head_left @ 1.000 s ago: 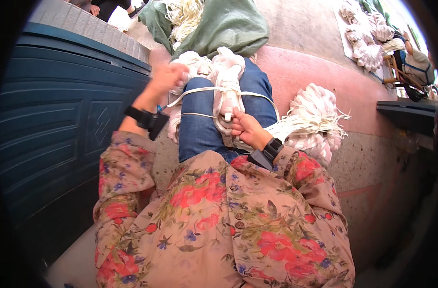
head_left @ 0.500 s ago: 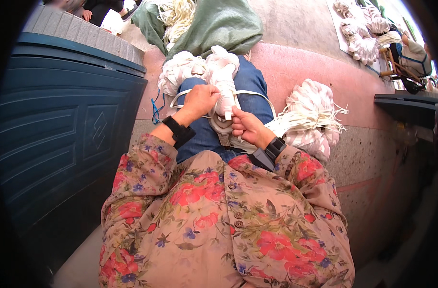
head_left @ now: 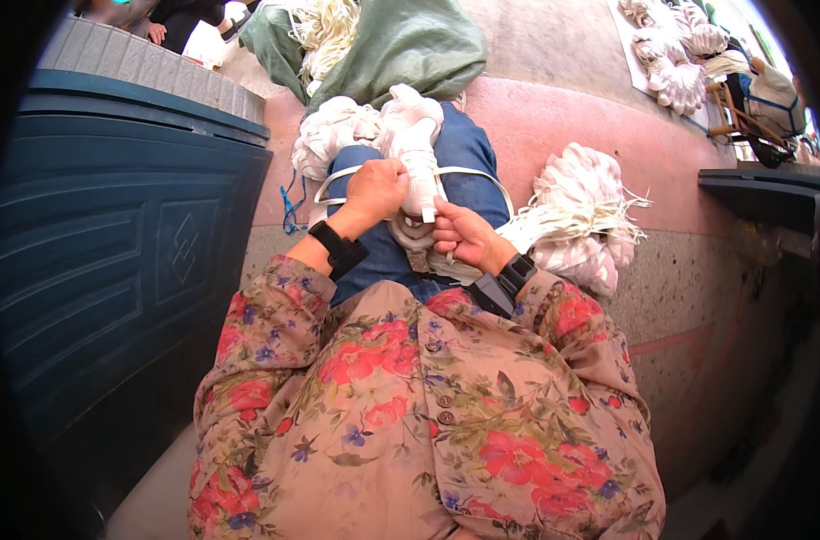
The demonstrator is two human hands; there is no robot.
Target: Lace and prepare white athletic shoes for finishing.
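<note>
A white shoe upper point(head_left: 418, 169) lies lengthwise over my lap, its narrow white tab pointing toward me. White shoelace point(head_left: 477, 171) runs out from it in loose loops across both knees. My left hand point(head_left: 376, 191) is closed in a fist at the upper's left edge; what its fingertips grip is hidden. On the right side, beside the tab, my right hand point(head_left: 465, 236) pinches the upper's edge between thumb and curled fingers. Against the upper's far left rests a bundle of white uppers point(head_left: 338, 126).
Another tied bundle of white uppers and laces point(head_left: 579, 211) sits right of my knees. Beyond them, a green sack point(head_left: 419, 49) holds pale laces. A dark blue panelled door point(head_left: 131, 234) stands at left. More white bundles point(head_left: 671, 58) lie far right, near a chair. A person sits far left.
Both hands stay at the same places on the upper, with only slight shifts. The whole view has moved a little.
</note>
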